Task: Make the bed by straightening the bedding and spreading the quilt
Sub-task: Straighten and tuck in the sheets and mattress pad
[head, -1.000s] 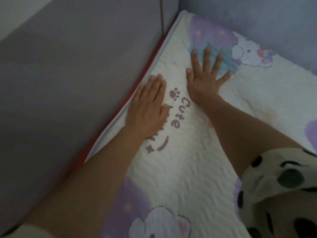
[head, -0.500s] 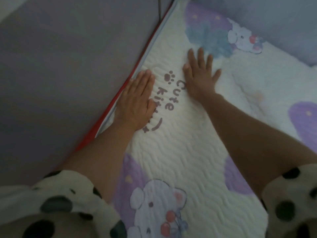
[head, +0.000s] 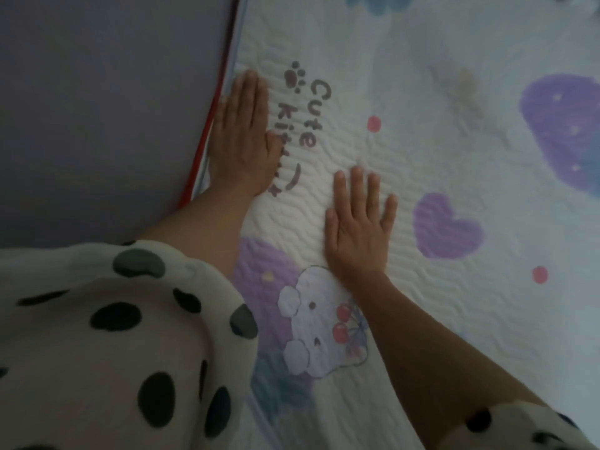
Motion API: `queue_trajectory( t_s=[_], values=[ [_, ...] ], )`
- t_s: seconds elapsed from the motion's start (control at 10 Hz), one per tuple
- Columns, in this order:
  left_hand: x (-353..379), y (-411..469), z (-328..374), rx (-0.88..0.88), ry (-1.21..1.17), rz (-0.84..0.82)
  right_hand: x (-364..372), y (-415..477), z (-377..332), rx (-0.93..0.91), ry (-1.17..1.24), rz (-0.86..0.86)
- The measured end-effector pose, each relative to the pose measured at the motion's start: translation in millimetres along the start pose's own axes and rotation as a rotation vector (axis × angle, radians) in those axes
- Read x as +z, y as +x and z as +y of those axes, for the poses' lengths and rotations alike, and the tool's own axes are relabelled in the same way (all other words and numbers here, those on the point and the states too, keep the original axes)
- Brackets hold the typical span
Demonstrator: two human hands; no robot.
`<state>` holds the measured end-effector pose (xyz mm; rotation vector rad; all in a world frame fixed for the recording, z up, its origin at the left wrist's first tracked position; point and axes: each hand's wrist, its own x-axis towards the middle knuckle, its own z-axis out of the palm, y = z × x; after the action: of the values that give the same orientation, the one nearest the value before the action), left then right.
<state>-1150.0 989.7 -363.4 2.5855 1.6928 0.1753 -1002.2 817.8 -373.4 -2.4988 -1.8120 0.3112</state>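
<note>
Bedding: the quilted bed pad [head: 422, 151], white with purple hearts and cartoon print, filled the right and centre of the frame and lay flat on the bed.
Pad edge: ran down the upper left of the frame, tight against a red trim [head: 207, 125] and the grey padded wall panel [head: 107, 108].
Left hand [head: 242, 138]: lay palm down on the pad right at that edge. The fingers [head: 250, 92] were straight and pressed together, holding nothing.
Right hand [head: 358, 228]: lay palm down at frame centre, well in from the edge, between the "Cute" lettering [head: 316, 115] and the cartoon animal print [head: 318, 323]. The fingers [head: 357, 186] were straight and slightly fanned, holding nothing.
Reason for placement (judged): flat palms spread pressure, so they could smooth the fabric without bunching it. The left hand at the seam probably kept the edge seated against the panel.
Sleeves: a spotted sleeve [head: 113, 336] filled the lower left.
Stage (judged): straightening the bedding. No separate quilt was in view.
Risk (judged): a sideways push could pull the edge off the trim.
</note>
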Motion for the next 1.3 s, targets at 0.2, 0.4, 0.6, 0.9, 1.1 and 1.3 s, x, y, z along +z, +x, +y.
queue_trajectory(
  t_s=[0.2, 0.4, 0.6, 0.9, 1.1, 1.3],
  values=[
    [-4.6, -1.4, -3.5, 0.025, 0.011, -0.003, 5.9, 3.7, -4.2, 0.013, -0.035, 0.002],
    [-6.6, -3.0, -0.2, 0.019, 0.044, -0.008, 5.7, 1.7, -6.0, 0.011, -0.029, 0.000],
    [-14.2, -3.7, 4.9, 0.009, 0.034, -0.012, 8.7, 3.9, -2.9, 0.003, -0.016, 0.036],
    [-32.4, -125.2, 24.3, -0.043, -0.030, -0.082, 8.6, 2.7, -1.6, -0.005, 0.009, 0.031],
    [-37.5, -192.4, 26.5, -0.107, 0.096, -0.099, 12.5, 2.8, -0.2, -0.033, 0.036, 0.064],
    [-38.3, -217.2, 35.9, -0.169, 0.130, -0.090, 13.1, 5.1, 4.4, -0.054, 0.058, 0.084]
  ],
)
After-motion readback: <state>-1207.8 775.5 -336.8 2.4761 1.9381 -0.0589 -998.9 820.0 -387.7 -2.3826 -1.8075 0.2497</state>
